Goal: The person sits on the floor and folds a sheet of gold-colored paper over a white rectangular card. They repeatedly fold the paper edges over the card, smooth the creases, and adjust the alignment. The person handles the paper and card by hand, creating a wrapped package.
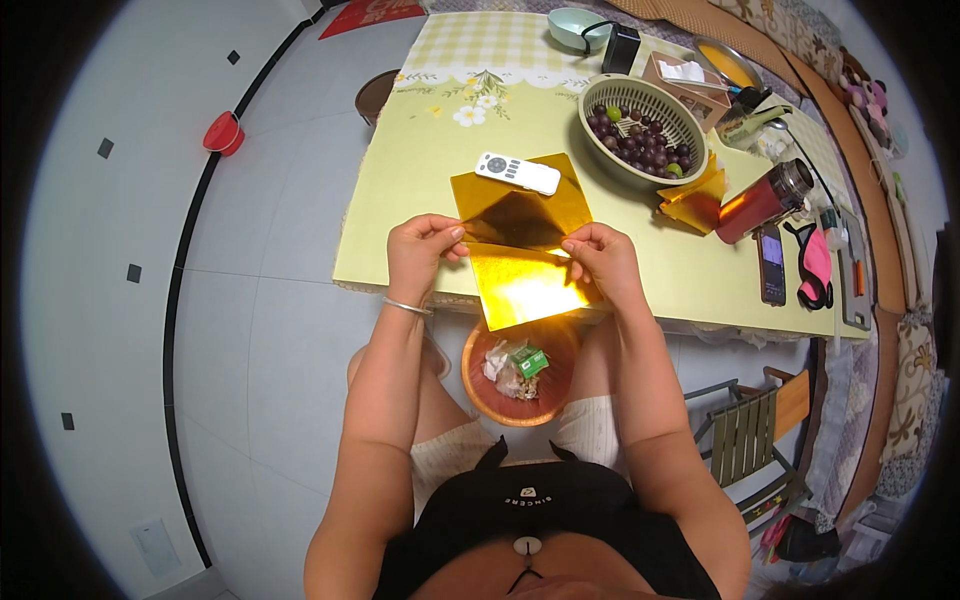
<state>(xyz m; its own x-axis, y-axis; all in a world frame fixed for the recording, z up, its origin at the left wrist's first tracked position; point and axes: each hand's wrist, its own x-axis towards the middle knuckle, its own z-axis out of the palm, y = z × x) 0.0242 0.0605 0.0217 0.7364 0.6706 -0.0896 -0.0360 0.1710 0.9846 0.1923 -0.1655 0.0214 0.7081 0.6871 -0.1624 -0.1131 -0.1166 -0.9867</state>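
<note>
Gold foil sheet [520, 270]: held at the bench's [420, 170] near edge, half overhanging it; left hand [420, 255] and right hand [605, 260] each had fingers pinched shut on a side corner. Second gold sheet lay beneath, white remote control [517, 172] on it. Colander of dark grapes [642, 128] and red flask [762, 202] stood well right. Open bench lay to the left; orange waste bowl [520, 375] sat below

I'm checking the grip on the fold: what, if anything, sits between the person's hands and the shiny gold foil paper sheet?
Nothing visible does. The left hand and the right hand both pinch the shiny gold foil paper sheet directly at its fold. The white remote control lies on the far gold sheet, apart from both hands.
</note>
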